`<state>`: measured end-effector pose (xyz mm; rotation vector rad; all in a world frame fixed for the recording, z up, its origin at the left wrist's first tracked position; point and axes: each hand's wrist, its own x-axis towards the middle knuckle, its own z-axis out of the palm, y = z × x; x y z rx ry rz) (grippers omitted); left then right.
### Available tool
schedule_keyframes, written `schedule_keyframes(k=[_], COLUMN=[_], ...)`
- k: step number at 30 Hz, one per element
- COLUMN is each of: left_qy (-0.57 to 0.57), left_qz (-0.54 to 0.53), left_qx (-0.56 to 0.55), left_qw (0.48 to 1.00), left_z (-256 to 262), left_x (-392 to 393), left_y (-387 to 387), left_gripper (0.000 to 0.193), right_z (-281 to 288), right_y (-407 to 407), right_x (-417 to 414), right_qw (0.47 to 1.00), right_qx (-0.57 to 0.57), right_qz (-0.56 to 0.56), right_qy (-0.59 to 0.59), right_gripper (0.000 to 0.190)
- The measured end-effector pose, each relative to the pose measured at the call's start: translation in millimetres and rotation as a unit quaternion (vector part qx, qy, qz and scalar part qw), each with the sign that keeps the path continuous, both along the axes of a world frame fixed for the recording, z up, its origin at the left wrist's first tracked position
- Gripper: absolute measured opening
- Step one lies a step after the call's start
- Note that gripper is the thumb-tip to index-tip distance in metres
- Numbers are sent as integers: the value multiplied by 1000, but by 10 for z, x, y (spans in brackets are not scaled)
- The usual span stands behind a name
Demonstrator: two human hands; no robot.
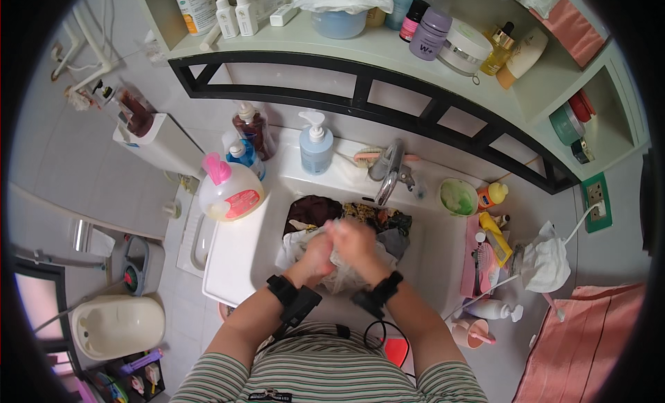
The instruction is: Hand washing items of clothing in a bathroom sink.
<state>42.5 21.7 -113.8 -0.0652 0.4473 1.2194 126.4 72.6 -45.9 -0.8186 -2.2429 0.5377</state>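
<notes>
Both hands are close together over a white washbasin [431,247] and grip pale wet-looking cloth. My left hand [317,255] is closed on the pale cloth [343,278], part of which hangs below the hands. Against it, my right hand [356,242] is closed on the same cloth, its fingers blurred. Behind the hands lie a dark maroon cloth [311,210], a patterned cloth [374,215] and a grey cloth [396,241] in the basin. A chrome faucet [388,179] stands at the back rim. The fingertips are partly hidden.
A large pink-topped bottle [231,190] stands on the basin's left ledge, a blue pump bottle [316,146] at the back. On the right are a green soap dish [457,197] and a pink box [470,257]. A black-framed shelf [332,50] with bottles crosses above.
</notes>
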Motion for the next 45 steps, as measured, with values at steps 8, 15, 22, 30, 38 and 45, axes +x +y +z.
schedule_keyframes(k=[8, 15, 22, 30, 38, 45], left_qy=[173, -143, 0, 319, 46, 115], left_qz=[32, -24, -89, 5, 28, -110], left_qx=[-25, 192, -57, 134, 121, -68], left_qw=[984, 971, 994, 938, 991, 985], left_z=[278, -594, 627, -445, -400, 757], left_x=[50, -456, -232, -307, -270, -184], left_y=[-49, -112, -166, -193, -196, -135], left_gripper=[36, 31, 46, 43, 39, 57], right_z=[48, 215, -172, 9, 86, -118], right_y=[-72, -448, 318, -351, -348, 313], right_x=[-71, -252, 158, -112, -302, 184], right_qw=[1000, 998, 891, 986, 999, 962], right_qx=[1, -12, -446, -135, 17, -267], right_qz=[-12, 53, -51, 22, 35, -50], right_qy=[8, 35, 72, 95, 6, 22], right_gripper=[33, 29, 33, 27, 28, 21])
